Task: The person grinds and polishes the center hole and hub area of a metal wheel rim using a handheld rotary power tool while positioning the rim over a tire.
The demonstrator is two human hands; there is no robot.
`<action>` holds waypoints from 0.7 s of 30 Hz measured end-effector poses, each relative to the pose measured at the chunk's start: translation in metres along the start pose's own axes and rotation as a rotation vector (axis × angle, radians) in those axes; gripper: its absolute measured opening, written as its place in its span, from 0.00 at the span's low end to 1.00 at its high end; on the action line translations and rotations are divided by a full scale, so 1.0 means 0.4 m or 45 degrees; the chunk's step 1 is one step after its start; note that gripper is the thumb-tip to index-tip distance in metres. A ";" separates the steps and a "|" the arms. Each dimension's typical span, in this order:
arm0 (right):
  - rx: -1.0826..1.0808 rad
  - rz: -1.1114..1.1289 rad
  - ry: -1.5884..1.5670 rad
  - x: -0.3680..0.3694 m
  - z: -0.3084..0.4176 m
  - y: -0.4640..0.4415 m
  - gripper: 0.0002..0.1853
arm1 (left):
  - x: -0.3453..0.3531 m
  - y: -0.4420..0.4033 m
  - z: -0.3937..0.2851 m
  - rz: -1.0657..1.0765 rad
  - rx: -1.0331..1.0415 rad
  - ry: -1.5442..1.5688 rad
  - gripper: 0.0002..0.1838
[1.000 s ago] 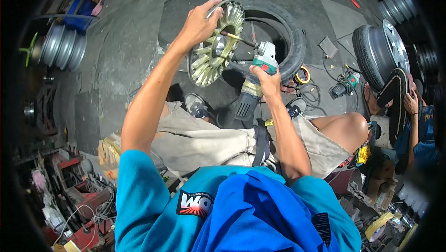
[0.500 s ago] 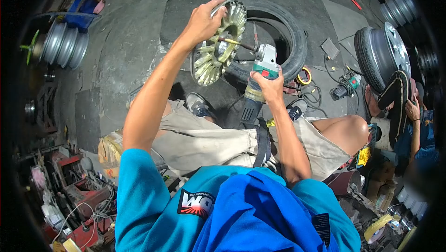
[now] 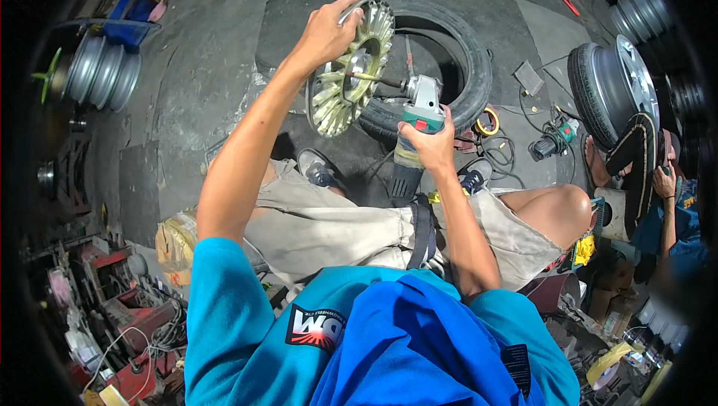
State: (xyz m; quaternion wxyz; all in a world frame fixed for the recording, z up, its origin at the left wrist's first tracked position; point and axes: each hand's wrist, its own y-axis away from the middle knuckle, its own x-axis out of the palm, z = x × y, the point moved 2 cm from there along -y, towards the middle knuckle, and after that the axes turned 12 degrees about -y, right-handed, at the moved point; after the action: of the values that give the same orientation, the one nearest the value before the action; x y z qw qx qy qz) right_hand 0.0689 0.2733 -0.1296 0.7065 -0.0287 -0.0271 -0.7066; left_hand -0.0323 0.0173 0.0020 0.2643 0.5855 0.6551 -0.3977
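Observation:
My left hand is closed on the upper rim of a round, finned metal wheel part, which stands tilted on edge in front of me. My right hand wraps around a green and grey angle grinder. From the grinder's head a thin shaft with a pale tip reaches left to the wheel part, near its central hole. Whether the tip touches the metal I cannot tell. A black tyre lies flat on the floor just behind the grinder and the wheel part.
At right lie a second power tool with its cable, a yellow tape roll and a tyre on a rim. Another person's hand shows at far right. Stacked rims stand left, above red machinery.
The grinder and my right hand have shifted slightly left, with the shaft sitting a little lower against the wheel part. My left hand keeps its hold on the rim.

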 end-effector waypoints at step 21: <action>0.068 -0.023 -0.125 0.012 0.012 -0.017 0.35 | -0.011 0.004 -0.002 -0.025 0.005 0.007 0.24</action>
State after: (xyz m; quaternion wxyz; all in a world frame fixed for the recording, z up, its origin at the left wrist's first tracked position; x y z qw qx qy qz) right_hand 0.0619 0.2690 -0.1245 0.6985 -0.0443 -0.0808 -0.7096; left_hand -0.0299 0.0156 0.0055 0.2572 0.5807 0.6608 -0.4000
